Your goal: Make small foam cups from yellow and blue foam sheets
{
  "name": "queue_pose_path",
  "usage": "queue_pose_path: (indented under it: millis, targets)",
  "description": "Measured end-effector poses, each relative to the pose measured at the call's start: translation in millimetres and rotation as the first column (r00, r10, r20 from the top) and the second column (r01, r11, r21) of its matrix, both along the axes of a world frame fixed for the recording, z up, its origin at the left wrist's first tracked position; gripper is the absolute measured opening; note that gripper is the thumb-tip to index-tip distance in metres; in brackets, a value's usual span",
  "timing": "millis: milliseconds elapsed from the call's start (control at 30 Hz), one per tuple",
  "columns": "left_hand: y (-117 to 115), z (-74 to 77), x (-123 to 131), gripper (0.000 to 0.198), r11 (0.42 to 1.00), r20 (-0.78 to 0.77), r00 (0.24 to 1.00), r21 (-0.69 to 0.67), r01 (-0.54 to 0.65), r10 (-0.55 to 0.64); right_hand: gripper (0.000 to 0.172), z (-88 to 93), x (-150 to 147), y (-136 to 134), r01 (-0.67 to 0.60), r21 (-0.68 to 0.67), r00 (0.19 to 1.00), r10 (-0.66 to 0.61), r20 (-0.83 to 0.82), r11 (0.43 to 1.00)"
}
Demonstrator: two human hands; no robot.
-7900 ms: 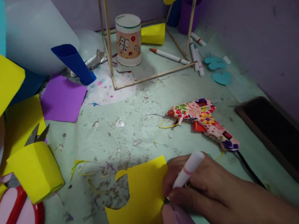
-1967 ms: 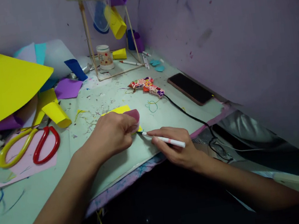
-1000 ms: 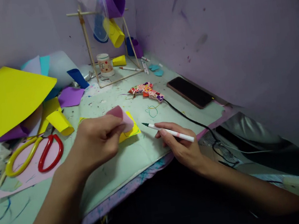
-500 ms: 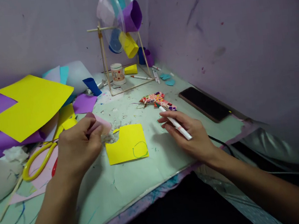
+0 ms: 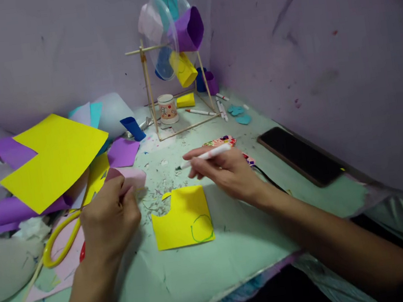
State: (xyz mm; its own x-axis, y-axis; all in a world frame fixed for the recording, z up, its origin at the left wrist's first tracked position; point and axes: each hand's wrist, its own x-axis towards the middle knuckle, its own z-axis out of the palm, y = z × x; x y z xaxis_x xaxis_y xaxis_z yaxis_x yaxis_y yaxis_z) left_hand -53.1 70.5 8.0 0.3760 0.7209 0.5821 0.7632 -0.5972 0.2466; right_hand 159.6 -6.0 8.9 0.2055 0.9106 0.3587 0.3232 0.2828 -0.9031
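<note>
Head view. The left hand (image 5: 109, 218) is curled, its fingertips pinching a pink paper piece (image 5: 131, 177) that sticks out past the fingers. How the piece is folded or rolled cannot be made out, since the fingers cover its near end. The right hand (image 5: 227, 173) is closed around a white marker (image 5: 205, 156), gripping the barrel with thumb and fingers. The marker lies nearly level with its dark tip pointing toward the left hand, clear of the paper.

Between the two hands, a little nearer than both, a yellow paper piece (image 5: 180, 215) lies flat on the table (image 5: 236, 245), touched by neither hand. A bite-shaped notch is cut from its far left corner, and a green drawn loop (image 5: 202, 228) sits in the corner nearest the right forearm.

Just left of the left hand lie scissors (image 5: 58, 235). Their yellow handle shows, the red one is only a sliver beside the wrist, and the blades are hidden under paper.

Behind the right hand a floral glue gun (image 5: 220, 142) is mostly covered by the knuckles. Its black cord (image 5: 270, 185) emerges beside the wrist.

Right of the right hand lies a dark phone (image 5: 300, 155). Beyond both hands stands a stick frame (image 5: 149, 96) carrying paper cups, its top cut off by the picture's edge.
</note>
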Motion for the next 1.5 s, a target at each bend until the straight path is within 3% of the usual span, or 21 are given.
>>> queue_pose_path:
  millis: [100,167,267,400,633,1167,1400,1500]
  targets:
    - [-14,-7.7,12,0.022,0.993,-0.065,0.997,0.114,-0.036,0.043,0.019,-2.8,-3,-26,0.087,0.026,0.953,-0.076,-0.294,0.996]
    - [-21,-16.2,23,0.035,0.992,-0.134,0.99,0.115,0.054,-0.038,0.02,-10.0,-4,-40,0.068,-0.02,0.913,-0.07,-0.402,0.997]
    - [-26,-30.2,36,0.045,0.992,-0.229,0.966,0.01,0.129,-0.123,0.022,-24.0,-8,-48,-0.022,-0.113,0.889,-0.032,-0.458,0.993]
    - [-25,-41.0,41,0.042,0.992,-0.293,0.949,-0.075,0.099,-0.117,0.021,-36.7,-14,-48,-0.09,-0.176,0.933,0.021,-0.36,0.98]
    - [-26,-39.2,40,0.036,0.99,-0.319,0.939,-0.09,0.104,-0.128,0.016,-41.9,-16,-52,-0.095,-0.131,0.995,0.088,-0.052,0.987]
    - [-27,-40.3,38,0.038,0.978,-0.245,0.957,-0.177,0.114,-0.156,0.018,-43.2,-19,-53,-0.131,-0.162,0.985,0.146,0.088,0.978]
    - [-26,-40.6,39,0.036,0.985,-0.278,0.949,-0.128,0.118,-0.15,0.018,-49.8,-17,-60,-0.025,-0.165,0.995,0.009,-0.097,0.986]
    - [-25,-39.4,37,0.024,0.992,-0.243,0.962,-0.052,0.114,-0.123,0.019,-47.7,-19,-58,0.04,-0.127,0.971,-0.068,-0.228,0.991]
